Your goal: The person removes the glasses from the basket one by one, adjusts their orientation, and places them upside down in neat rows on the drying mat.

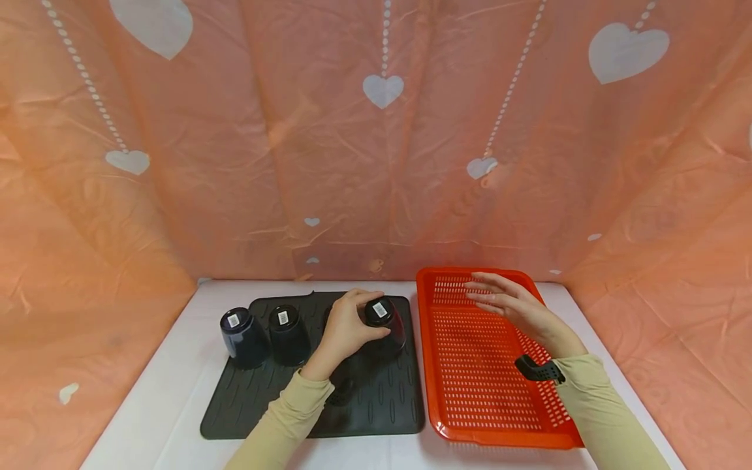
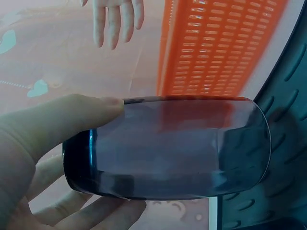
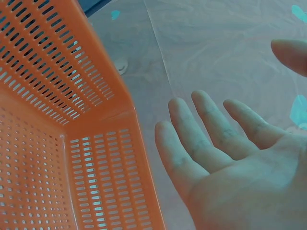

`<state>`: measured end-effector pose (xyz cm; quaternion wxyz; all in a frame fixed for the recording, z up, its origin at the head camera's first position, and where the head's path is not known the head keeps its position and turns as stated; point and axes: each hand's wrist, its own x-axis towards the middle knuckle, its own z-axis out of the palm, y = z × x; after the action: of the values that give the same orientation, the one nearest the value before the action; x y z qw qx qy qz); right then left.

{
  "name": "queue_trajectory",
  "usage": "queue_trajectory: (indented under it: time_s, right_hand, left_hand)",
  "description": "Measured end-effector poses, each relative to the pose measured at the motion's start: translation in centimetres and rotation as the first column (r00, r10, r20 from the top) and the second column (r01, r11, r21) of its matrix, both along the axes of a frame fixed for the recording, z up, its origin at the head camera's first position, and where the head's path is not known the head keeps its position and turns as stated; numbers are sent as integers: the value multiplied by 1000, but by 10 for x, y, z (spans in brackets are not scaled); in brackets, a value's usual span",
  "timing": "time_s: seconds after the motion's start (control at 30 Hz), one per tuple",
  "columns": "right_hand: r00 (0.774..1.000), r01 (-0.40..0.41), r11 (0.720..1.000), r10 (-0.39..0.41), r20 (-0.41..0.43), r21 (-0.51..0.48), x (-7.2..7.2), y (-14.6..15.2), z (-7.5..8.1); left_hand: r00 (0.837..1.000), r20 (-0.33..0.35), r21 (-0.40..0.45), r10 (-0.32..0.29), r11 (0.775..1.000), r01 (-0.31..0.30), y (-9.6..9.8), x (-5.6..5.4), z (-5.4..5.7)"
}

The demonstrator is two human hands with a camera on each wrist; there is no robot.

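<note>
My left hand (image 1: pixel 346 326) grips a dark tinted glass tumbler (image 1: pixel 392 336) near its base, thumb on one side and fingers on the other. The tumbler is upside down over the right part of a black ribbed mat (image 1: pixel 376 418), a white label on its base. In the left wrist view, the see-through glass (image 2: pixel 163 148) lies between thumb and fingers. My right hand (image 1: pixel 519 313), fingers extended and holding nothing, hovers over the orange-red basket (image 1: pixel 433 378). In the right wrist view its palm and spread fingers show beside the basket's rim (image 3: pixel 136 143).
Two more dark tumblers, one at far left (image 1: pixel 245 343) and another beside it (image 1: pixel 290 339), stand upside down on the mat. Part of a further dark shape shows behind my left hand. A white tabletop (image 1: pixel 158 391) lies beneath, with an orange heart-print sheet (image 1: pixel 329 163) behind.
</note>
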<state>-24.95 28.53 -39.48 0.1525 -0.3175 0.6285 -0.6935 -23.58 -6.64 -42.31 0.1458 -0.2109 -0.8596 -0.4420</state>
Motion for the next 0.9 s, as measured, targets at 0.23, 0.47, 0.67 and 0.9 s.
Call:
queue_trajectory:
  time_s: [0.23, 0.47, 0.67, 0.9]
  right_hand:
    - [1000, 6, 1000, -6, 9, 6, 2, 2, -3]
    - [1000, -4, 1000, 5, -8, 11, 1, 1, -2]
    - [1000, -10, 1000, 10, -11, 13, 1, -1, 0]
    - [1000, 6, 1000, -6, -5, 25, 3, -1, -1]
  left_hand:
    - [1000, -6, -58, 16, 998, -17, 4, 0, -5]
    - [999, -5, -52, 34, 998, -34, 7, -1, -4]
    - [999, 19, -2, 43, 999, -43, 11, 0, -8]
    - [996, 81, 119, 45, 991, -54, 16, 1, -15]
